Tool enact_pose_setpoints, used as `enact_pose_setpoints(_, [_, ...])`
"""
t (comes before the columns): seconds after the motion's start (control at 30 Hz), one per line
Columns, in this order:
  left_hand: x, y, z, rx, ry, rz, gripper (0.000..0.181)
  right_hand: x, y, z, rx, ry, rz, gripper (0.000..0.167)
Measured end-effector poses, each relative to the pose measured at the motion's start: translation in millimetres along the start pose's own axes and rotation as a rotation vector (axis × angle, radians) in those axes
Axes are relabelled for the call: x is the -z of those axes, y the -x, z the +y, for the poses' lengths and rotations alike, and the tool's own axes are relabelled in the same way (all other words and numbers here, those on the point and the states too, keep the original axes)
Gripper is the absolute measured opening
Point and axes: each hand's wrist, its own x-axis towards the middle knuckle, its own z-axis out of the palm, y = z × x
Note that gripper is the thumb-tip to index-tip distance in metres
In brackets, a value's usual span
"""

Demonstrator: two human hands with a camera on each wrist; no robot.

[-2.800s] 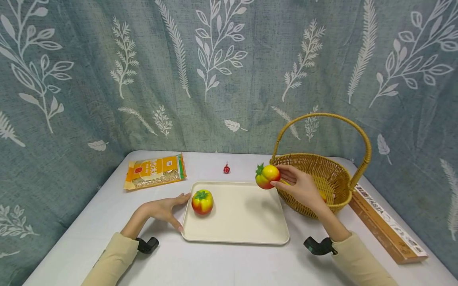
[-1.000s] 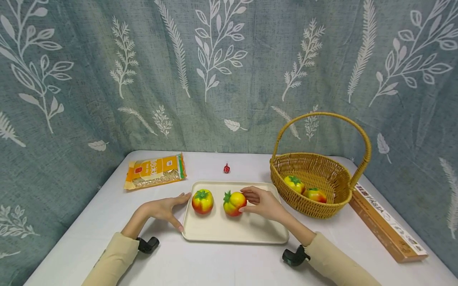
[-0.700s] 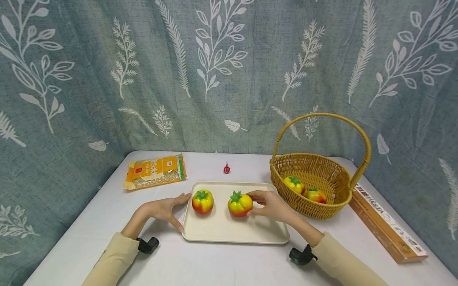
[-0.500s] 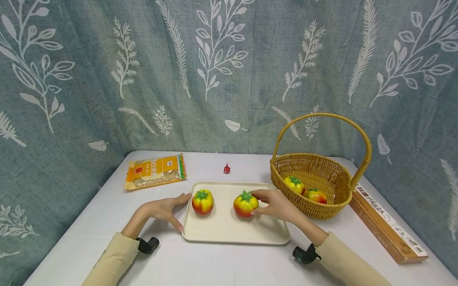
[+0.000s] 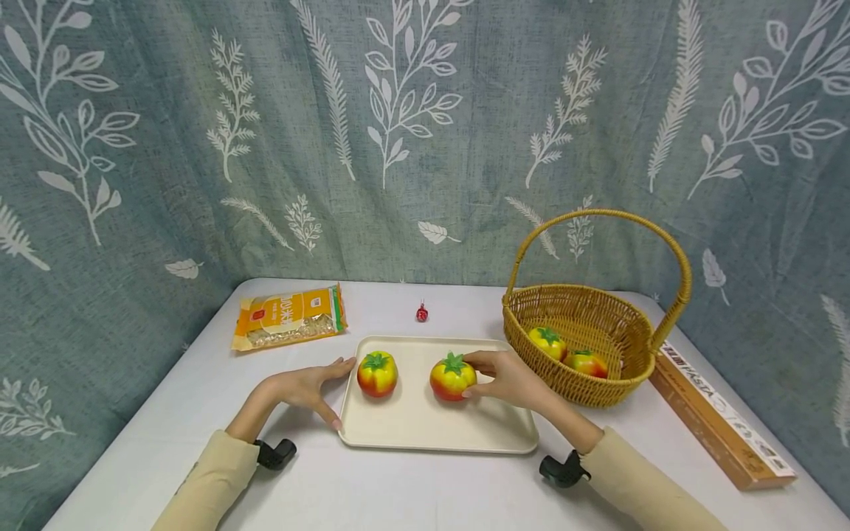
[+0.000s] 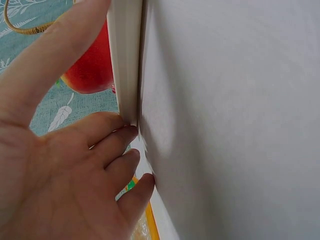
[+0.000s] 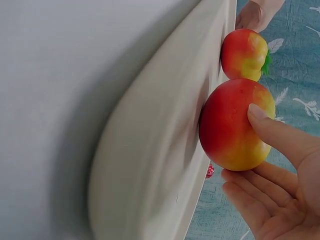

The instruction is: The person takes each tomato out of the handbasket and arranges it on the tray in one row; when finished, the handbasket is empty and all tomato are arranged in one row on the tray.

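Observation:
In the head view, my right hand (image 5: 511,380) holds a yellow-and-red tomato (image 5: 448,380) with a green leafy top, on the right half of a cream tray (image 5: 412,428). The right wrist view has my thumb on the near side of this tomato (image 7: 232,127) and the fingers behind and below it. A second similar tomato (image 5: 377,375) sits near the tray's left edge. My left hand (image 5: 299,389) is spread at that edge, thumb at the front corner. In the left wrist view its fingertips touch the tray's rim (image 6: 127,70).
A wicker basket (image 5: 637,332) with a tall handle stands at the back right, two tomatoes (image 5: 587,363) inside. A long pasta box (image 5: 724,420) lies right of it. An orange grain bag (image 5: 290,317) lies back left, and a small red ornament (image 5: 421,313) behind the tray.
My right hand has brought the tomato from beside the basket down onto the tray, shifting it slightly right, then a little left. The left hand has stayed at the tray's edge.

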Motion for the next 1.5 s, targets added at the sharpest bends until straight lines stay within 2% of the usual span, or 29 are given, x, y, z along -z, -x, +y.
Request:
enact_pose_setpoints(0.23, [-0.1, 0.7, -0.1, 0.008, -0.008, 0.001, 0.115, -3, -8.6, -3, 0.014, 0.001, -0.007, 0.055])
enact_pose_setpoints(0.57, [-0.2, -0.7, -1.5, -0.005, 0.002, 0.002, 0.115, -4, -21.8, -8, 0.035, 0.136, -0.038, 0.057])
enact_pose_setpoints(0.9, [-0.4, -0.9, -1.2, 0.008, 0.005, -0.002, 0.115, -7, -37.5, -15, 0.018, 0.080, -0.100, 0.055])
enact_pose_setpoints(1.27, [-0.6, -1.4, -2.3, -0.010, -0.005, 0.005, 0.114, -16, -47.4, -19, 0.008, 0.081, -0.086, 0.055])
enact_pose_setpoints(1.5, [-0.3, -1.4, -1.4, 0.004, -0.002, 0.003, 0.115, -20, -50.3, -18, 0.004, 0.088, -0.077, 0.055])
